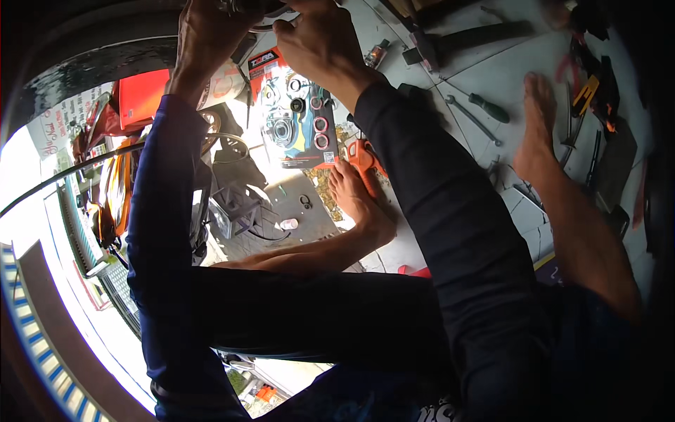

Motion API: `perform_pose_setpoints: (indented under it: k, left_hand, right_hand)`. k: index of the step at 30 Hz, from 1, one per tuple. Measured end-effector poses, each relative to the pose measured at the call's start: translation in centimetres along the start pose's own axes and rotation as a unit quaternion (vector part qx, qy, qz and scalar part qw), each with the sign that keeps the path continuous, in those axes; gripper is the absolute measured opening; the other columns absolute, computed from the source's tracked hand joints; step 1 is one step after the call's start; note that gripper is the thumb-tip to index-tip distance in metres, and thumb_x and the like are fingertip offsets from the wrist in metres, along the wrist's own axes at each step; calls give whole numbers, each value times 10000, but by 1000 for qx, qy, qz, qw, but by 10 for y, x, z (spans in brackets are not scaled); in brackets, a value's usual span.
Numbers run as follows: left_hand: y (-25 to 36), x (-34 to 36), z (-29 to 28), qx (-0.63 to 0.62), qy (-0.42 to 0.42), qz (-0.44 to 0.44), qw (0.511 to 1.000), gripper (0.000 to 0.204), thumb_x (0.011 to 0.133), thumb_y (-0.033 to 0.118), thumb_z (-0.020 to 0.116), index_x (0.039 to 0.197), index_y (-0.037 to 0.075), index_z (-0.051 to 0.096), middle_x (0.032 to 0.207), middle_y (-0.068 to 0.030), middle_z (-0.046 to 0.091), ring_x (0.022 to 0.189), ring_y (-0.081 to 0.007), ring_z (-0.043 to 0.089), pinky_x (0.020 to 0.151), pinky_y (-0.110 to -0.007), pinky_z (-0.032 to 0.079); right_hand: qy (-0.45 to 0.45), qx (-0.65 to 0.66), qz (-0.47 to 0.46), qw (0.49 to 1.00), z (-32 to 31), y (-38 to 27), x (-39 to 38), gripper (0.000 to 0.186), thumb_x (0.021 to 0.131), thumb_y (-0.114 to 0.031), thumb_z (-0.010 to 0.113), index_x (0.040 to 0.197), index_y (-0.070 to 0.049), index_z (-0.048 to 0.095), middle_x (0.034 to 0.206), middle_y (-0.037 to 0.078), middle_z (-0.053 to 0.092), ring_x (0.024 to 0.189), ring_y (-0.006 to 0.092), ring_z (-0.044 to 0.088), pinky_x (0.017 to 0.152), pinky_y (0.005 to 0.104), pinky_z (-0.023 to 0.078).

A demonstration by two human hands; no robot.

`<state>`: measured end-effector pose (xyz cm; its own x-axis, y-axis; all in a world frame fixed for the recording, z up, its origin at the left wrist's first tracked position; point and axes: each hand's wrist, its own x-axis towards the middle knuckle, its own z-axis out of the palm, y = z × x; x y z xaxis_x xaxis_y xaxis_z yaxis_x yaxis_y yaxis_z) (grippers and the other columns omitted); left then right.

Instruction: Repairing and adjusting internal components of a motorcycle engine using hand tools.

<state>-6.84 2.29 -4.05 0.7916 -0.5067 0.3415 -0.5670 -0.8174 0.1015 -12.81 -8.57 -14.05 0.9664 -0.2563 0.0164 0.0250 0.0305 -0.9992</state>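
Observation:
Both my arms reach up to the top edge of the view, where a dark metal part (271, 21) is mostly cut off. My left hand (213, 39) closes around its left side, with the fingertips hidden. My right hand (318, 43) is curled at its right side, thumb bent inward near a thin curved metal edge. What exactly the fingers grip cannot be made out. Just below the hands lies a flat card pack (283, 156) of rings and seals. An orange-handled tool (362, 158) rests beside my foot.
On the tiled floor to the right lie a hammer (467, 41), a green-handled screwdriver (487, 107), a wrench (474, 121) and several pliers (585, 95). A red panel (143, 98) stands at left. A small white bottle (288, 224) lies on a dark mat (309, 243). My bare feet flank the tools.

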Motion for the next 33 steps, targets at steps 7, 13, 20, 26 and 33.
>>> perform_pose_setpoints:
  k: [7, 13, 20, 26, 33]
  left_hand:
    - [-16, -6, 12, 23, 22, -8, 999, 810, 800, 219, 772, 1488, 96, 361, 989, -142, 731, 907, -235, 720, 743, -331, 552]
    - [-35, -9, 15, -57, -28, -76, 995, 533, 833, 304, 740, 1260, 50, 549, 1220, -212, 591, 1001, -280, 654, 712, -399, 543]
    - [-27, 6, 0, -56, -77, -67, 993, 614, 804, 248, 772, 1323, 31, 524, 1080, -159, 636, 971, -230, 643, 752, -358, 529]
    - [-26, 21, -31, -28, -189, -24, 981, 692, 779, 200, 800, 1376, 15, 502, 960, -112, 674, 944, -188, 633, 786, -323, 517]
    - [-45, 40, -30, -271, -180, 34, 945, 639, 824, 114, 781, 1382, -15, 496, 1040, -47, 661, 1003, -134, 594, 863, -281, 490]
  right_hand:
    - [-50, -56, -85, 994, -1, 11, -1, 417, 775, -141, 632, 1183, -54, 628, 860, 241, 676, 834, 415, 663, 762, 474, 556]
    - [93, -203, 15, 975, -89, 87, -39, 106, 804, -86, 642, 834, -26, 724, 765, 161, 703, 730, 294, 709, 685, 353, 552]
    - [76, -586, 25, 806, -199, 158, -99, 192, 700, -11, 632, 869, -65, 703, 981, 136, 629, 1041, 345, 530, 901, 471, 422]
    - [51, -527, 109, 841, -216, 147, -85, 235, 699, -28, 626, 921, -85, 570, 937, 120, 634, 952, 349, 592, 803, 470, 443]
    - [-23, -168, -12, 985, -140, 63, -53, 210, 756, -72, 682, 940, 0, 608, 810, 71, 650, 719, 145, 613, 682, 274, 498]
